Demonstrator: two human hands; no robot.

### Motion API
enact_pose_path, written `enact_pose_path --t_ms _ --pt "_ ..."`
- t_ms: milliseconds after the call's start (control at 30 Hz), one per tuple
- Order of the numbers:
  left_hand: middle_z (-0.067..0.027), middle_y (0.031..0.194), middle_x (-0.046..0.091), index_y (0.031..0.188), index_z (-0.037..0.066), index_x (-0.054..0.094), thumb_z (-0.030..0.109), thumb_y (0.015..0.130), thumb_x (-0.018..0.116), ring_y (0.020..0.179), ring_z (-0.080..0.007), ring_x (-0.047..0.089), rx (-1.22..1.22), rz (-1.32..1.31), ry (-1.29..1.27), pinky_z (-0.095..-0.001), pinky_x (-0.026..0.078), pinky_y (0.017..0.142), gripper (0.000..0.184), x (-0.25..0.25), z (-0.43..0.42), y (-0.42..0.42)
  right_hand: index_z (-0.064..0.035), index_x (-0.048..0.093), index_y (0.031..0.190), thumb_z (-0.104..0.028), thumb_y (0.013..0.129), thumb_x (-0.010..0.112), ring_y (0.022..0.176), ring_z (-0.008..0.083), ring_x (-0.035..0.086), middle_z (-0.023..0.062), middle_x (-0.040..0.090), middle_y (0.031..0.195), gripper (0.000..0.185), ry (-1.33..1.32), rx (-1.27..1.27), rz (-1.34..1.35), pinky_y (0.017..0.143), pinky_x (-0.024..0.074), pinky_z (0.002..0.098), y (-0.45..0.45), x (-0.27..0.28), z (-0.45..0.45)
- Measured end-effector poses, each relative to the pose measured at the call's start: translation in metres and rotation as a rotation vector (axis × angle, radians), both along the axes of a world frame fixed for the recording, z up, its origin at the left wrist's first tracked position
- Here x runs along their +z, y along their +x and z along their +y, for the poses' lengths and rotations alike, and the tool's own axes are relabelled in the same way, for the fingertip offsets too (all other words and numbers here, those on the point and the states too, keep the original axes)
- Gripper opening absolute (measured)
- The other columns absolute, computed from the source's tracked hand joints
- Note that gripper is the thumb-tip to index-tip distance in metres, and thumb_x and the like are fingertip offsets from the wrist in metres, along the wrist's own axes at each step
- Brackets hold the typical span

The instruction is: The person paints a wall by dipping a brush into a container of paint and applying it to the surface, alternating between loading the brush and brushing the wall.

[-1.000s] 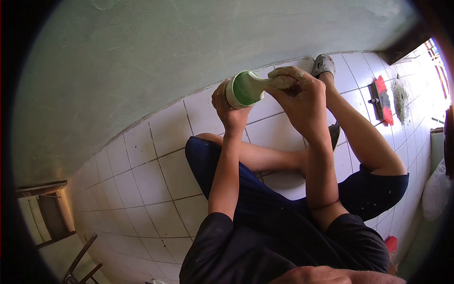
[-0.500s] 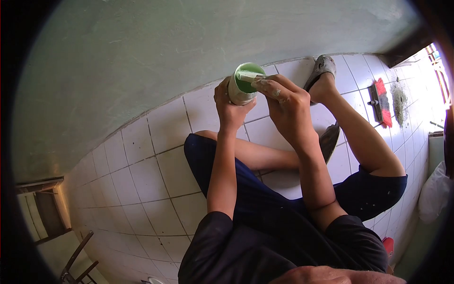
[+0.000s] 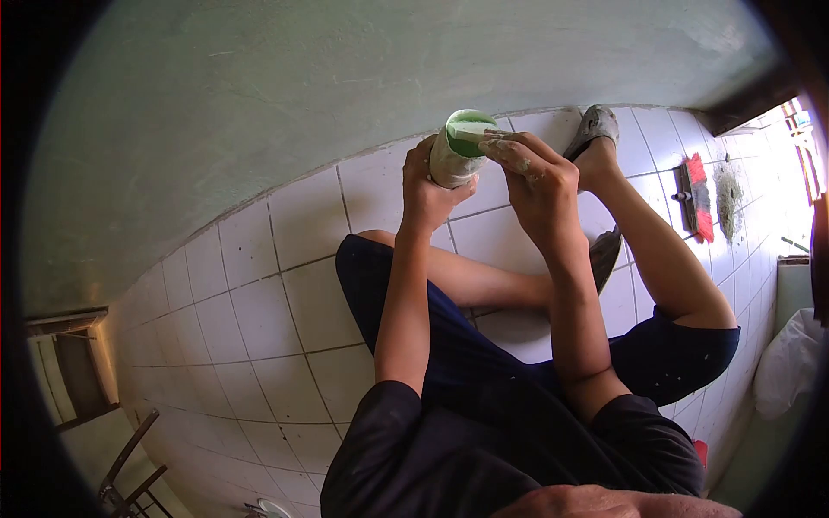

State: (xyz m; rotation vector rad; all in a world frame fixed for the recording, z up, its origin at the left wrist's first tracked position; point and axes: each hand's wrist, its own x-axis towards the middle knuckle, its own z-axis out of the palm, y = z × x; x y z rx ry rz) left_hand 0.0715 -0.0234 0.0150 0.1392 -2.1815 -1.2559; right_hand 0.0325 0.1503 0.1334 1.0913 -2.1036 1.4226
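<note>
My left hand is wrapped round a whitish cup with green paint inside, held above the tiled floor near the wall. The cup stands nearly upright, its mouth tipped a little toward me. Fingers smeared with pale paint, my right hand pinches the handle of a brush at the cup's right rim. The brush lies across the mouth of the cup; its bristle end is partly hidden inside.
A pale green wall rises ahead. To the right on the white tiles are a red-and-black broom head and a pile of debris. A plastic bag sits far right; dark chair legs stand lower left.
The brush, lifted over the cup's right side a second ago, has gone down into its mouth. The cup has turned more upright, and both hands have shifted slightly right.
</note>
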Motion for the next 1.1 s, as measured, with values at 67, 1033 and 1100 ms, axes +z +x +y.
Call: enact_pose_path --t_ms 67,1033,1100 --pt "-0.0136 0.126 0.065 0.134 0.006 0.060 0.014 0.066 0.095 0.114 -0.0284 0.067 0.001 -0.027 -0.027 -0.0414 0.055 0.098 0.077 0.002 0.000 0.002 -0.0017 0.074 0.107 0.019 0.079 0.063 0.089 0.0364 0.073 0.0156 0.074 0.104 0.036 -0.016 -0.001 -0.012 0.076 0.0600 0.0399 0.001 -0.001 0.000" --pt "-0.0129 0.120 0.067 0.131 0.005 0.057 0.015 0.057 0.094 0.112 -0.0384 0.062 0.019 -0.025 -0.131 -0.0507 0.050 0.098 0.083 -0.012 -0.001 -0.001 0.0083 0.070 0.111 0.005 0.087 0.077 0.097 0.0177 0.072 0.0125 0.076 0.103 0.024 -0.246 0.027 -0.616 0.090 0.0575 0.0296 -0.036 0.015 0.047" --pt "-0.0128 0.121 0.067 0.132 0.005 0.057 0.015 0.057 0.094 0.113 -0.0383 0.061 0.029 -0.038 -0.133 -0.0507 0.049 0.099 0.084 -0.012 0.000 -0.001 0.0087 0.069 0.112 0.005 0.088 0.077 0.099 0.0181 0.072 0.0131 0.076 0.104 0.026 -0.297 0.022 -0.676 0.091 0.0567 0.0299 -0.041 0.011 0.050"
